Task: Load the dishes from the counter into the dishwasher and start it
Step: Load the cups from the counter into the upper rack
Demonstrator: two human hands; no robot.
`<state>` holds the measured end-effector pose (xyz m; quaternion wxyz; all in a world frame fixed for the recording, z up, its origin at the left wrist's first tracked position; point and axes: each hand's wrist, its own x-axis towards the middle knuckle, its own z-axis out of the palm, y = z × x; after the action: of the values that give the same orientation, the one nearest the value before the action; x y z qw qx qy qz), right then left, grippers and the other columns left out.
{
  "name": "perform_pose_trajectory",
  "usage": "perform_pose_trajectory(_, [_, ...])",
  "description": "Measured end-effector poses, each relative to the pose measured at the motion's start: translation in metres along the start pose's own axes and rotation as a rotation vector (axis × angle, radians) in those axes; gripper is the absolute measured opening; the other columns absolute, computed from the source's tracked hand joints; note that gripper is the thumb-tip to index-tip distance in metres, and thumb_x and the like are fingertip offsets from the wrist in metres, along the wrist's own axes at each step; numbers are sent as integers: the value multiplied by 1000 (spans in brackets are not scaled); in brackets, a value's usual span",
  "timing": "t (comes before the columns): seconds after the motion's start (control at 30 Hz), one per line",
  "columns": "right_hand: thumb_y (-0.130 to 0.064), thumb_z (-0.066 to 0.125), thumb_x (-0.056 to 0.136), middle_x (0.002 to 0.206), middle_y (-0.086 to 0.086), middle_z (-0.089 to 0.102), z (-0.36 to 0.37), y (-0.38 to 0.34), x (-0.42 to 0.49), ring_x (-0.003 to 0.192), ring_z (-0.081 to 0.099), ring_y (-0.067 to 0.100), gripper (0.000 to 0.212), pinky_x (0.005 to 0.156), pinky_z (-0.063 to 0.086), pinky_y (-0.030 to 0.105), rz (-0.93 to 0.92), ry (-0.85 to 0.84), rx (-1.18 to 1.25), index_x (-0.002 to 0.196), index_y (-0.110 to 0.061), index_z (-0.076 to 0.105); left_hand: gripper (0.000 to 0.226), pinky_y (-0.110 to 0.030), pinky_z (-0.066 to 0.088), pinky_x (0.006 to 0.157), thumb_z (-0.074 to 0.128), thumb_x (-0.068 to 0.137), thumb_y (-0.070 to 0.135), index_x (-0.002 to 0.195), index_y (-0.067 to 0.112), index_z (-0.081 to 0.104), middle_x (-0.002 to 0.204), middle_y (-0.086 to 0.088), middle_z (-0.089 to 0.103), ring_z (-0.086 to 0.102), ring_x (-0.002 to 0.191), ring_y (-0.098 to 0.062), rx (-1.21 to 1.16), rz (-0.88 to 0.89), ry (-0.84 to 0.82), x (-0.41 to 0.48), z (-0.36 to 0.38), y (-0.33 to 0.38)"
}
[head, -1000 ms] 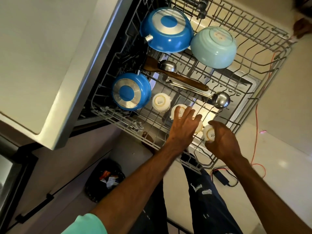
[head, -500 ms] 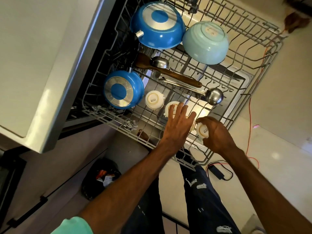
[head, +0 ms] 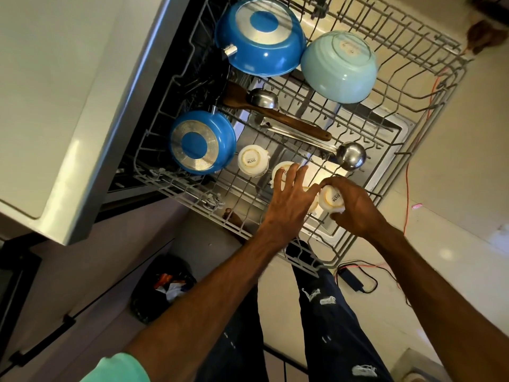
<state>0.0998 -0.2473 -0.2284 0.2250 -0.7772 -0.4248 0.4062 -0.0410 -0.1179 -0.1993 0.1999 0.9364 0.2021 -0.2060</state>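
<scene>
The pulled-out dishwasher rack holds a large blue pan, a small blue pan, a pale teal bowl, a wooden spatula, a steel ladle and small white cups, all upside down. My right hand grips one white cup at the rack's near side. My left hand lies fingers spread over two more white cups, partly hiding them. Another white cup stands free beside the small pan.
The white countertop overhangs the rack on the left. A black bin with rubbish sits on the floor below. A red cable and a black adapter lie on the floor to the right. My legs stand under the rack.
My right hand has turned its cup slightly and shifted it a little toward my left hand. My left hand has stayed spread over the cups.
</scene>
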Motion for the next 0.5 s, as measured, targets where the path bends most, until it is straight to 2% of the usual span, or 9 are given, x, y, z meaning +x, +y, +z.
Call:
perform_pose_trajectory(0.1, [6,82,62,116,7,62,4,-1,-4,103,58,21,72,88,51,39,29,-10,-42,125,-15,55,74,-58,12,121,81,76,21,143,22,48,160,-21,26,16,151,-40,-13,-3,7,-1,3,-1])
perform_pose_trajectory(0.17, [-1,84,64,119,7,58,9,-1,-4,103,57,25,74,85,54,45,67,-14,-109,127,-20,49,71,-57,12,121,81,76,21,140,20,50,160,-21,27,17,151,-40,-13,2,14,-2,3,0])
perform_pose_trajectory(0.3, [-20,86,66,124,16,55,9,4,-5,108,57,36,82,84,55,54,65,-63,-188,135,-19,44,68,-57,13,120,80,75,17,137,21,52,160,-21,27,17,150,-40,-11,6,37,-4,3,-1])
perform_pose_trajectory(0.4, [-13,80,74,121,20,60,8,5,-7,103,61,38,70,83,55,55,36,-30,-140,137,-8,51,69,-57,14,120,79,76,17,138,23,50,161,-21,23,16,151,-40,-15,2,44,-4,3,-3])
perform_pose_trajectory(0.5, [-6,83,73,124,17,62,10,5,-7,106,62,36,71,87,55,52,71,6,-105,138,-6,53,75,-57,12,120,80,74,19,142,23,47,163,-21,18,13,152,-40,-23,-10,37,-3,6,-5])
